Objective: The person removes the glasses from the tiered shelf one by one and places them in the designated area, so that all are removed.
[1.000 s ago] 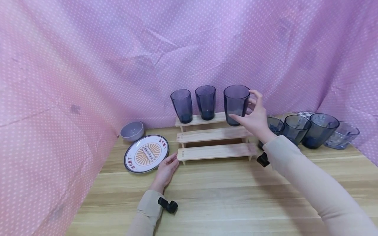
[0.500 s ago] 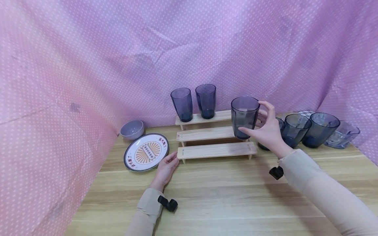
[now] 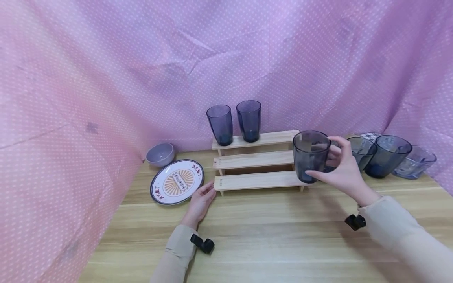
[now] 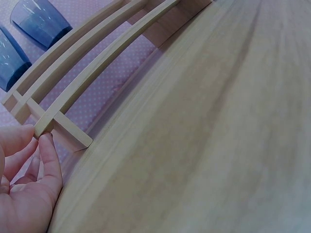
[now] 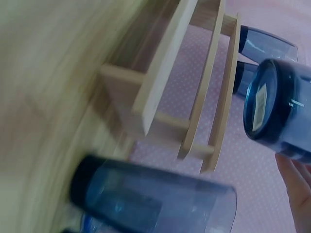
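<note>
My right hand (image 3: 347,175) grips a dark tinted glass tumbler (image 3: 308,159), thumb on the near side and fingers behind it. The tumbler is upright and raised, overlapping the right end of a three-tier wooden rack (image 3: 256,180). In the right wrist view, the held tumbler's base (image 5: 262,99) bears a white label. Thumb and fingertips of my left hand (image 3: 199,202) pinch the left front corner of the rack's lowest board (image 4: 73,92). Two matching tumblers, one at far left (image 3: 220,125) and one beside it (image 3: 249,121), stand on the top tier.
More tinted tumblers (image 3: 387,157) and a clear glass bowl (image 3: 414,163) stand on the table at right, partly behind my right hand. A patterned plate (image 3: 177,182) and a grey bowl (image 3: 160,155) are left of the rack. Pink dotted cloth (image 3: 226,59) hangs behind.
My right hand has carried the tumbler from over the top tier down and to the right, toward me. The left hand stays at the rack's corner.
</note>
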A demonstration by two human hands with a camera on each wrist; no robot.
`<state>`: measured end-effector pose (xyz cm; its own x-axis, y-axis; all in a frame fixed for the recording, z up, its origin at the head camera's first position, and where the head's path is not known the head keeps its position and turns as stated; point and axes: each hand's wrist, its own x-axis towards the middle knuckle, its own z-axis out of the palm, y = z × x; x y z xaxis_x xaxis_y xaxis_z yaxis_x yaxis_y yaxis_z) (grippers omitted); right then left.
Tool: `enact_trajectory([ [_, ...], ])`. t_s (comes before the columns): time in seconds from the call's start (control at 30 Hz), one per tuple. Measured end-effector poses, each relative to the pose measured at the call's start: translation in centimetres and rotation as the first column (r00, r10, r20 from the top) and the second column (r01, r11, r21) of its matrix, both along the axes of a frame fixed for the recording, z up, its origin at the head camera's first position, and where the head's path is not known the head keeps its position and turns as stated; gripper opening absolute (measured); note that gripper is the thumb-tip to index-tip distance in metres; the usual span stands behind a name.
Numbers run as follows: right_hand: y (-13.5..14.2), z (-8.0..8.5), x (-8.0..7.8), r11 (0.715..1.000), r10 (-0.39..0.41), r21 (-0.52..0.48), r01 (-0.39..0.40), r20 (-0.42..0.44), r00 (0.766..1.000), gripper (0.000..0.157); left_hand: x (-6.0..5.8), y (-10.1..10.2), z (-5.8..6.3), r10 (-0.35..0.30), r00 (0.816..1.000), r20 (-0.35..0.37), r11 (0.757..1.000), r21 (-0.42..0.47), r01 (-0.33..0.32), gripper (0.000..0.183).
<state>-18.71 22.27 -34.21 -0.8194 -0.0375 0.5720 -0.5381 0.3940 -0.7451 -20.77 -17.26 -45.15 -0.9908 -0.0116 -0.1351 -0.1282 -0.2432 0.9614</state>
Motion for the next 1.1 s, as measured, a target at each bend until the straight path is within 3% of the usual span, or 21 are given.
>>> enact_trajectory([
  [0.3,4.0,-0.9,2.2,0.996,-0.031,0.081,0.029,0.026,0.999,0.107,0.0,-0.2,0.1,0.007,1.000,-0.011,1.000,0.006,-0.007,0.047],
  [0.57,7.5,-2.2,3.4,1.000,-0.008,-0.003,0.009,0.055,0.998,0.111,0.2,-0.3,-0.2,0.006,1.000,-0.007,1.000,-0.015,-0.006,0.048],
  [0.63,9.0,-3.4,3.4,1.000,-0.015,-0.019,0.017,0.068,0.998,0.113,0.2,-0.3,-0.2,0.009,1.000,-0.001,1.000,-0.009,-0.009,0.048],
  [0.77,13.7,-7.6,2.2,0.994,0.039,-0.105,-0.032,0.061,0.997,0.119,0.2,-0.2,-0.2,0.007,1.000,-0.008,1.000,-0.010,-0.007,0.047],
  [0.9,17.7,-10.7,1.5,0.983,0.010,-0.183,0.000,0.056,0.998,0.123,0.0,-0.1,-0.1,0.006,1.000,-0.019,1.000,-0.007,-0.006,0.047],
  [1.0,19.5,-11.5,1.7,0.945,0.009,-0.328,0.013,0.065,0.998,0.119,0.0,0.0,-0.1,0.006,1.000,-0.020,1.000,-0.001,-0.006,0.047],
  [1.1,20.8,-11.7,1.9,0.855,0.048,-0.519,-0.009,0.061,0.997,0.108,0.0,0.0,-0.2,0.006,1.000,-0.016,1.000,0.007,-0.006,0.048],
])
